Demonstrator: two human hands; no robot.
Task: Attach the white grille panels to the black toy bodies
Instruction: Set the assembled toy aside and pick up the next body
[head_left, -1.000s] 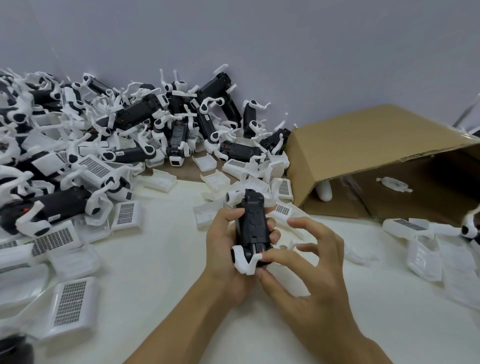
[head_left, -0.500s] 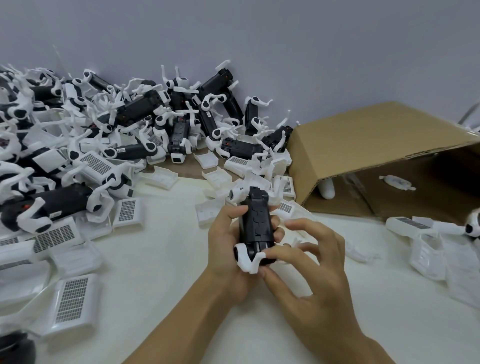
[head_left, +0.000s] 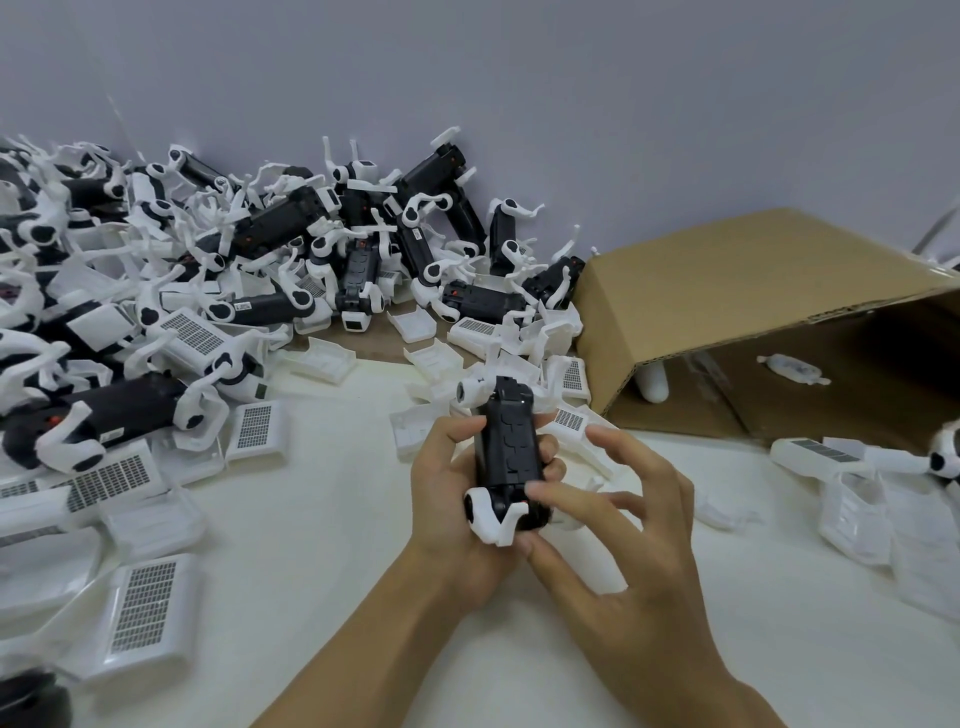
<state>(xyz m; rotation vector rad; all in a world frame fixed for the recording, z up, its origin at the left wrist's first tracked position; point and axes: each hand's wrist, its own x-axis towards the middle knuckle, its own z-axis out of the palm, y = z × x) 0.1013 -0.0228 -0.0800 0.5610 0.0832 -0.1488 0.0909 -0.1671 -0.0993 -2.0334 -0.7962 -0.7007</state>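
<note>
A black toy body (head_left: 510, 453) with white leg joints stands almost upright above the white table, in the middle of the view. My left hand (head_left: 451, 499) grips it from the left, thumb on its upper side. My right hand (head_left: 618, 525) pinches its lower end, index finger on the black face and thumb under the white joint, the other fingers spread. Loose white grille panels (head_left: 143, 605) lie on the table at the left, and more grille panels (head_left: 254, 426) near the pile.
A large heap of black toy bodies (head_left: 275, 228) with white legs fills the back left against the wall. An open cardboard box (head_left: 753, 312) lies on its side at the right. More white parts (head_left: 852, 509) sit at the right edge.
Both hands and the toy body have stayed almost in place. My right fingers have shifted slightly on its lower end, and the camera has tilted a little.
</note>
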